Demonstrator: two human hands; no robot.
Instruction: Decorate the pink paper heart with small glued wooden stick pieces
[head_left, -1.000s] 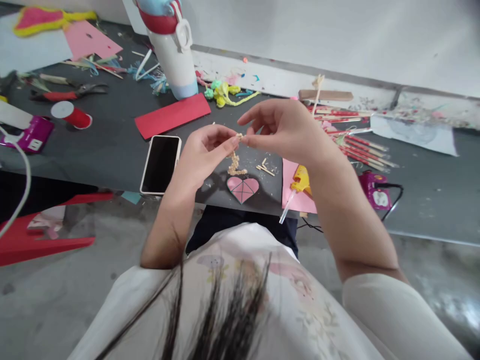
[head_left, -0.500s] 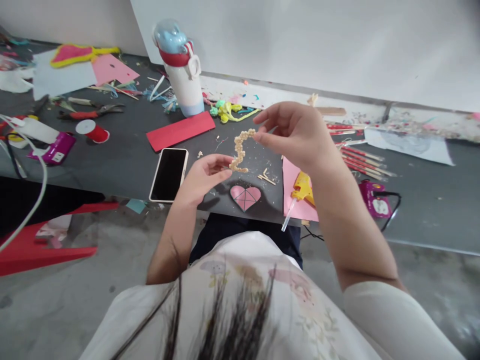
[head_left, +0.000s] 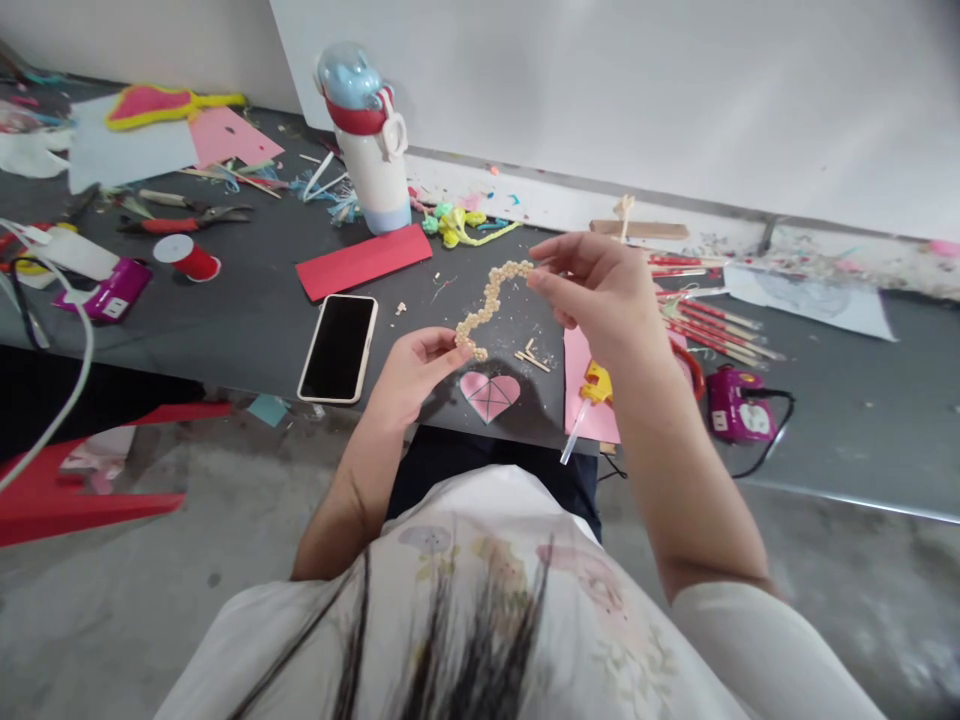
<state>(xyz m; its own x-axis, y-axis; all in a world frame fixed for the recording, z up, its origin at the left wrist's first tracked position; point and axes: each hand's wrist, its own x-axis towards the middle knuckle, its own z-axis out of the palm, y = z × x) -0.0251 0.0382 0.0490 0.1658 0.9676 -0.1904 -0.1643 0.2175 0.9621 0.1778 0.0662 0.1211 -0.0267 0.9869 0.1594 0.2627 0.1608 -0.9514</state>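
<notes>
A short string of cream beads (head_left: 489,303) is stretched in the air above the dark table (head_left: 247,300). My right hand (head_left: 600,290) pinches its upper end with thumb and fingers closed. My left hand (head_left: 415,368) pinches the lower end, just above the table's near edge. Under the string lies a small pink paper heart (head_left: 490,392), with a few wood splinters (head_left: 531,356) beside it. A yellow glue gun (head_left: 590,395) rests on a pink sheet (head_left: 579,372) under my right wrist.
A phone (head_left: 338,346) lies left of my hands, with a red paper strip (head_left: 364,261) and a white bottle (head_left: 370,150) behind it. Pliers (head_left: 187,217), a red spool (head_left: 186,257) and cables fill the left. Red sticks (head_left: 712,325) and a purple charger (head_left: 731,415) lie right.
The hands have drawn apart: my right hand rose and moved right, my left hand dropped, and the bead string went from bunched to stretched out. The view tilted up a little.
</notes>
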